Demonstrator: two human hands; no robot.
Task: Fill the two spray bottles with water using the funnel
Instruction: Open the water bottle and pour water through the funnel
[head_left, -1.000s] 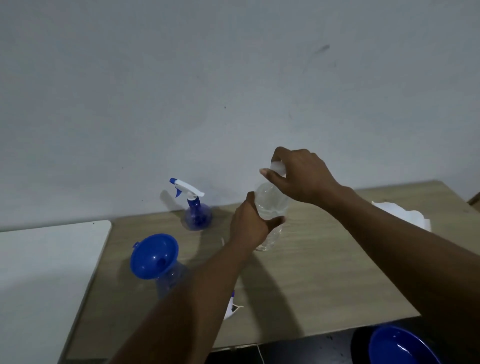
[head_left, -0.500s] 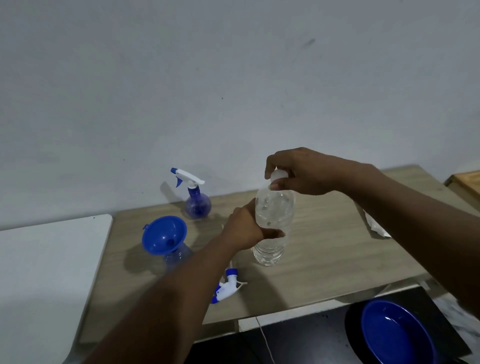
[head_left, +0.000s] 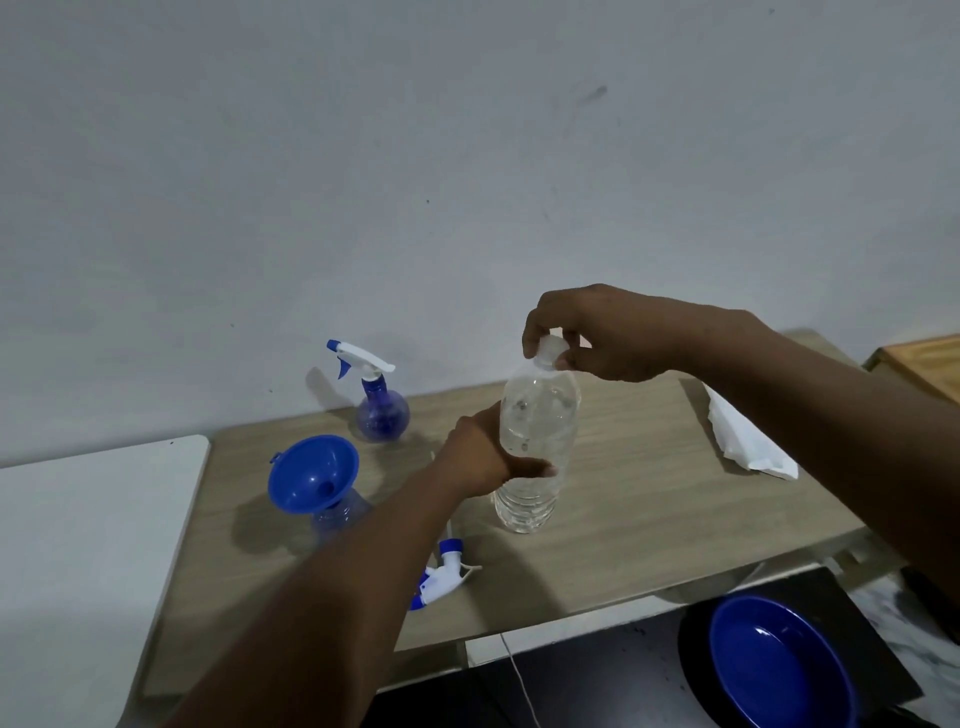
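A clear plastic water bottle (head_left: 535, 415) stands upright on the wooden table (head_left: 639, 499). My left hand (head_left: 480, 454) grips its middle. My right hand (head_left: 597, 332) pinches its white cap (head_left: 550, 351) from above. A blue funnel (head_left: 311, 473) sits in the neck of an open blue spray bottle (head_left: 340, 514) at the left. That bottle's white and blue spray head (head_left: 441, 577) lies loose on the table near the front edge. A second blue spray bottle (head_left: 382, 410) with its trigger head on stands by the wall.
A crumpled white cloth (head_left: 743, 441) lies on the table at the right. A white surface (head_left: 88, 545) adjoins the table on the left. A blue bowl (head_left: 779, 665) rests on a dark surface below the table's front edge. A wooden object (head_left: 924, 364) shows at far right.
The view has shifted down and the water bottle now stands on the table. My right hand has turned over the cap, fingers pinching it from above. My left hand keeps its grip.
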